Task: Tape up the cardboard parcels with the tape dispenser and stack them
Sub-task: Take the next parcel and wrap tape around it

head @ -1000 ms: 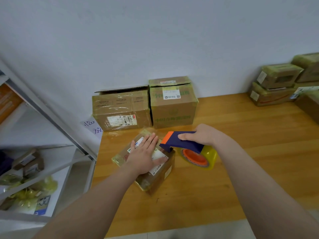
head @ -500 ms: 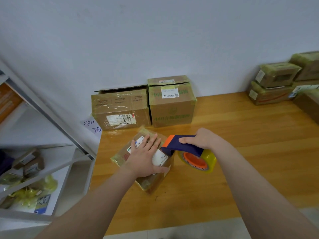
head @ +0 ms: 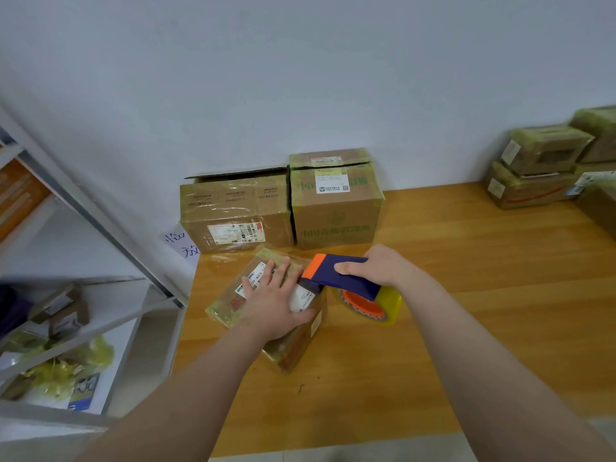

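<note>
On the wooden tabletop (head: 466,261), the left hand (head: 271,303) presses flat on a small taped parcel (head: 233,305); the right hand (head: 383,266) grips the tape dispenser (head: 346,278), its nose touching the parcel's right edge.

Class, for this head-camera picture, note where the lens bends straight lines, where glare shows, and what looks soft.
Head view: wide-angle distortion slants the shelf post and stretches both forearms; soft glare streaks the wooden table right of the tape dispenser; the right-edge parcels look soft.
</note>
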